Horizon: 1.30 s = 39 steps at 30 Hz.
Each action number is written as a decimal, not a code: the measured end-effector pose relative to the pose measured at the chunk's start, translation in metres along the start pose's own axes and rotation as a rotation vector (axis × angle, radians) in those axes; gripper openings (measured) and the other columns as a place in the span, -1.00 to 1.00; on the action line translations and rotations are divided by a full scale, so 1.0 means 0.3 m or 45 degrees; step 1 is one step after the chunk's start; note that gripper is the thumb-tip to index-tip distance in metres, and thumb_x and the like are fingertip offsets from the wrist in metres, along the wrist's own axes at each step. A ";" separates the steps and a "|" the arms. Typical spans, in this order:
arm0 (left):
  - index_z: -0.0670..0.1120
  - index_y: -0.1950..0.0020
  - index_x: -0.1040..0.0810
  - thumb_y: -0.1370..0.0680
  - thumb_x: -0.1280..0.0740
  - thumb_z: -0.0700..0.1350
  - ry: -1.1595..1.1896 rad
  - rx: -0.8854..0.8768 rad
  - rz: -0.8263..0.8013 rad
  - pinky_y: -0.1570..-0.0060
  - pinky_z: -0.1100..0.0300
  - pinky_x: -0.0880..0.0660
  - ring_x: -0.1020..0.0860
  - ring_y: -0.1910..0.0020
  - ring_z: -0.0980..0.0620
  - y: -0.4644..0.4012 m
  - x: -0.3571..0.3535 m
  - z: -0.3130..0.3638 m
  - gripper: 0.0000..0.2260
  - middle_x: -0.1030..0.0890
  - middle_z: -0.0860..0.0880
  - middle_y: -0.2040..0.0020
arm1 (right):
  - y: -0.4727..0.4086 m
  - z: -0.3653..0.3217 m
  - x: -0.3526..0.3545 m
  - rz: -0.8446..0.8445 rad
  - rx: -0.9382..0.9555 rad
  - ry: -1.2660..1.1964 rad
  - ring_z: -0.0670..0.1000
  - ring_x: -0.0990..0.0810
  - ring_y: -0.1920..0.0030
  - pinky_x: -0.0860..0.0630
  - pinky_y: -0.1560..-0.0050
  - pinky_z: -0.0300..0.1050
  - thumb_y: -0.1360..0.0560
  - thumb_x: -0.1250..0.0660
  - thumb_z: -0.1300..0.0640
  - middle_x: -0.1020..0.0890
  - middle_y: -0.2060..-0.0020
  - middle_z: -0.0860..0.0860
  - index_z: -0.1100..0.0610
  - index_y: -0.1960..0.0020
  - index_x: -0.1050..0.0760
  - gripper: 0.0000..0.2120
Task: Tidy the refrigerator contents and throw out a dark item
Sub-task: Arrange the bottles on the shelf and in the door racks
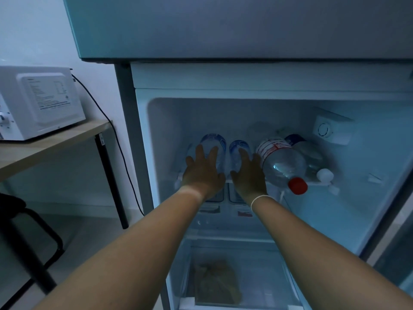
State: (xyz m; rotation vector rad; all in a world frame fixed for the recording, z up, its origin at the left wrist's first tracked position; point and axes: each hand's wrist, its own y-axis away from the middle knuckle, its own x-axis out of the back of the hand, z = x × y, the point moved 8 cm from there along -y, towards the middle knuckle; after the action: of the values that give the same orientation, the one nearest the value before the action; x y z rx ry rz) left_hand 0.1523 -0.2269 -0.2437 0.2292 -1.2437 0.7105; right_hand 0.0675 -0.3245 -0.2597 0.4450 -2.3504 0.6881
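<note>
A white microwave (38, 101) sits on a wooden surface (55, 142) at far left, its black cord (116, 139) trailing down; a black stool (24, 238) stands nearer.

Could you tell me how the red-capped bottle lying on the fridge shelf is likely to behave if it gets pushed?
The red-capped bottle lies on its side, so it would probably roll. Its cap overhangs the shelf edge, so it might slide off forwards. It looks large and clear; how full it is, I cannot tell.

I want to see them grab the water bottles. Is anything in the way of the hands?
No. The left hand already lies flat on one lying bottle, and the right hand on the bottle beside it. Nothing sits between. The red-capped bottle lies alongside.
</note>
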 end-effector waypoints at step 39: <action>-0.08 -0.55 0.06 -0.55 -0.19 -0.21 0.289 -0.137 -0.192 -0.35 0.15 -0.28 -0.20 -0.50 -0.14 0.216 0.070 0.086 -0.36 0.00 -0.14 -0.57 | 0.455 -0.046 0.309 -0.048 -0.093 -0.078 0.16 -0.49 -0.21 -0.42 -0.17 -0.11 -0.49 -0.31 0.14 -0.36 -0.32 0.13 -0.05 -0.44 -0.23 -0.43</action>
State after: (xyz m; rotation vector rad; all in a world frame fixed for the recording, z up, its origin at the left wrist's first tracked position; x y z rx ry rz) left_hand 0.0958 -0.1832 -0.2296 0.1476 -1.0327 0.5223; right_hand -0.0585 -0.2192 -0.2385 0.4830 -2.4094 0.5765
